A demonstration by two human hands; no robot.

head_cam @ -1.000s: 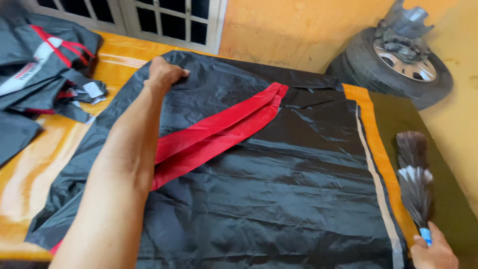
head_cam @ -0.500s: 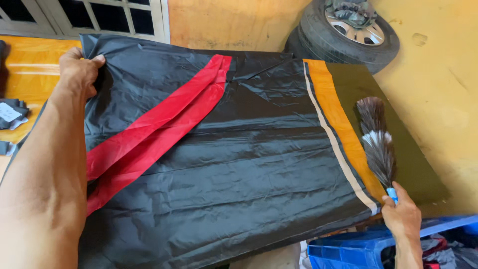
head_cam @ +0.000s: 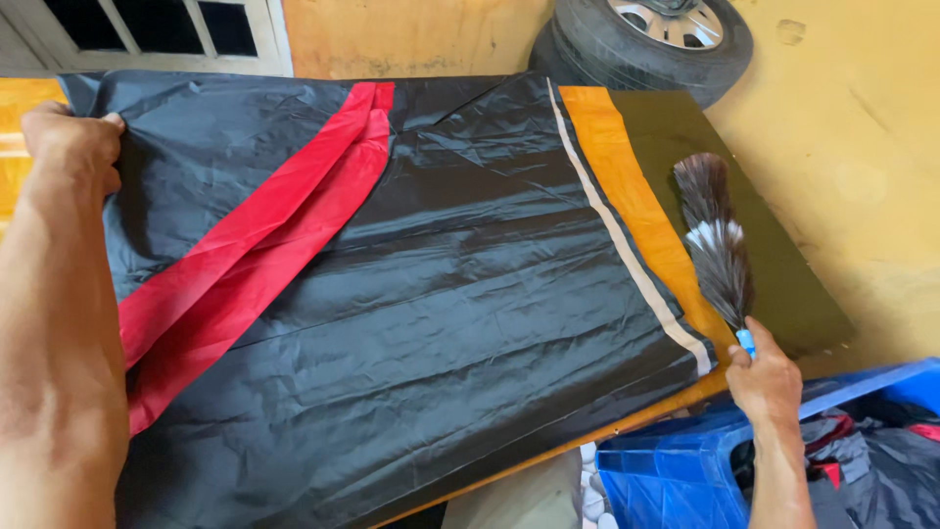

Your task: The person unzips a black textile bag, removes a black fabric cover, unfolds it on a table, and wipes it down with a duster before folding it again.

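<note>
Two hands on show, one at each edge of the table (head_cam: 783, 294). Over on the far left, the left hand (head_cam: 70, 142) is curled tight on the top corner of the black sheet (head_cam: 470, 323), fingers folded over the fabric's edge, forearm running down the left side of the view. That sheet is glossy and creased, spread flat across most of the tabletop, its long side running left to right and its near edge draping just over the front of the table. Moving across, a red band (head_cam: 264, 245) cuts diagonally through it, from the upper middle down toward the lower left, folded double along its length. Further right, a pale stripe (head_cam: 627, 245) marks the sheet's right edge, with the orange strip (head_cam: 627, 186) of the table just beside it and a dark olive panel beyond. Now the feather duster (head_cam: 715, 235): it lies on that olive panel, long axis running away from the person, brown and white feathers pointing up toward the far wall, blue handle end nearest the body. The right hand (head_cam: 766, 377) is closed round that blue handle at the table's front right corner. Behind, a car tyre (head_cam: 646, 44) leans at the yellow wall. Bottom right, a blue crate (head_cam: 685, 470) holds dark cloth.
</note>
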